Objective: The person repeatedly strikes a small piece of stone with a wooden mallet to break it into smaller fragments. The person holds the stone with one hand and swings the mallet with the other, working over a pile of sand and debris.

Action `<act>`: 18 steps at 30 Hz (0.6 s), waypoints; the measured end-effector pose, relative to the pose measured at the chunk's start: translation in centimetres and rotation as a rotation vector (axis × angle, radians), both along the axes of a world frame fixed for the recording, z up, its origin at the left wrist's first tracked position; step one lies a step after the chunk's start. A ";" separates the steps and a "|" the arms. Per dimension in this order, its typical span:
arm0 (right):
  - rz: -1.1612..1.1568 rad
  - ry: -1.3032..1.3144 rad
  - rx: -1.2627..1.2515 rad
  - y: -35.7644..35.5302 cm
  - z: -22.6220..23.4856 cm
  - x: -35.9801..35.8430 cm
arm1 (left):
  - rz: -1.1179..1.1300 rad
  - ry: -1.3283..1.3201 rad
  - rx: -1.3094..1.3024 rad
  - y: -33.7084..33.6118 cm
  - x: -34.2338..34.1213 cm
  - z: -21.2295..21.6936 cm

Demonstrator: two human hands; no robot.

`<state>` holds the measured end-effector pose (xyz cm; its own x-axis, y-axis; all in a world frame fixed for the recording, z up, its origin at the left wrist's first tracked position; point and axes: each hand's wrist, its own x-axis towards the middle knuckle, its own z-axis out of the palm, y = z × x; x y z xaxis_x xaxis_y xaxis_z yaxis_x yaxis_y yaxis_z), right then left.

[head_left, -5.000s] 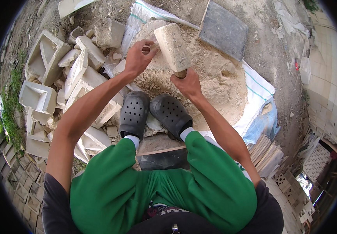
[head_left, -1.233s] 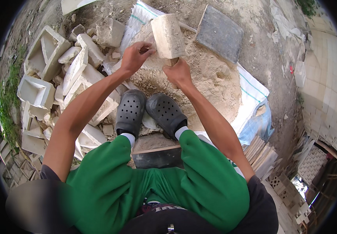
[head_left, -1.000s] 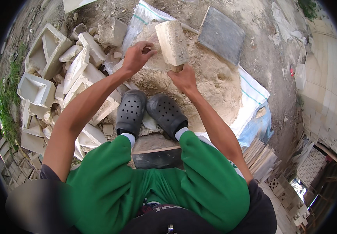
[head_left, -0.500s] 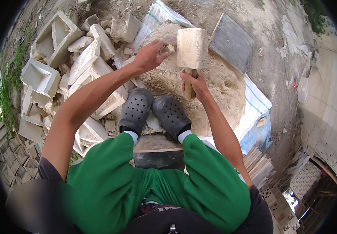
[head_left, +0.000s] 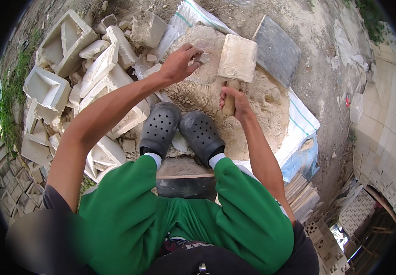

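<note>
My right hand (head_left: 237,98) is wrapped round the short handle of a wooden mallet (head_left: 238,58). The mallet's big blocky head is coated in pale dust and stands beyond the hand. To its left, my left hand (head_left: 179,63) pinches a small pale chunk (head_left: 203,58) between thumb and fingers. The chunk is over a broad, flat-topped stone (head_left: 198,41), which lies partly behind the hand. Crushed beige powder and crumbs (head_left: 253,121) are heaped around the stone on a white woven sack (head_left: 303,112).
Broken white plaster-like moulds and lumps (head_left: 99,68) are piled on the left. A dark grey slab (head_left: 276,49) leans at the far right of the powder. My grey clogs (head_left: 160,128) stand at the heap's near edge. Stacked thin boards (head_left: 302,190) lie lower right.
The mallet has swung a little to the right, away from my left hand, and its head now tilts. My left hand has shifted only slightly, still pinching the chunk.
</note>
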<state>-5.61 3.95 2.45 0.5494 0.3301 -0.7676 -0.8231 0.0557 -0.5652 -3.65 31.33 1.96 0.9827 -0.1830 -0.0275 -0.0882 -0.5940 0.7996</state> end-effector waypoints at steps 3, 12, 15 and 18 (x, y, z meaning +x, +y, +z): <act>-0.025 -0.033 0.002 0.6 0.6 -0.3 | 0.027 -0.037 -0.002 0.0 0.2 -0.4; -0.029 -0.149 -0.104 0.8 1.5 -0.4 | 0.011 -0.024 0.018 0.4 -0.4 -0.2; 0.048 -0.290 -0.202 0.9 0.9 -0.5 | 0.034 -0.041 -0.021 0.2 -0.7 -0.4; 0.155 -0.530 -0.384 1.5 1.1 -1.0 | 0.054 -0.005 -0.062 0.1 -0.7 -0.3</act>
<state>-6.58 5.47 3.52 0.8524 0.1933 -0.4859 -0.4111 -0.3265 -0.8511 -4.31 31.44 1.64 0.9913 -0.1307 -0.0125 -0.0616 -0.5474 0.8346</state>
